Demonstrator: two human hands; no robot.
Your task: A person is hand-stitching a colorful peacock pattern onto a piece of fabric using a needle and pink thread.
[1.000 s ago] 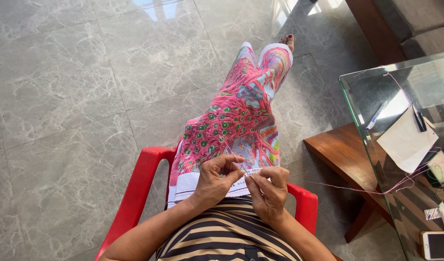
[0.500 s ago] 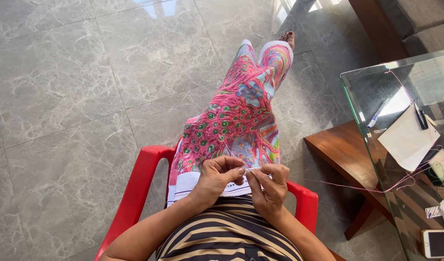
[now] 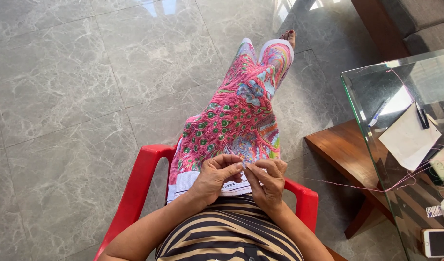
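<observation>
While you sat in the red plastic armchair [image 3: 135, 193], the long pink, green and blue cross-stitch cloth [image 3: 236, 116] lay draped down your outstretched legs, which kept the worked part flat and in plain sight.

Item, left hand [image 3: 216, 175]: fingers curled closed, pinching the cloth's white unworked edge [image 3: 183, 186] at your lap, seemingly to hold that patch taut.

Item, right hand [image 3: 266, 178]: fingers bent shut, tips meeting those of the left hand at the same spot. It appeared to grip something fine between thumb and forefinger; whether a needle, you could not tell from this view, as it was too small.

Item, thin pink thread [image 3: 347, 183]: ran from near your right hand out to the glass-topped table [image 3: 362, 116] at your right, so the supply stayed within reach without tangling in the cloth.

Item, table contents: white paper sheet [image 3: 408, 137], dark pen [image 3: 421, 116] just beside it, white smartphone [image 3: 437, 241] near the closest edge.

Item, brown wooden lower shelf [image 3: 338, 150]: beneath the glass, beside the chair.

Item, grey marble-patterned floor tiles [image 3: 77, 87]: all around.
</observation>
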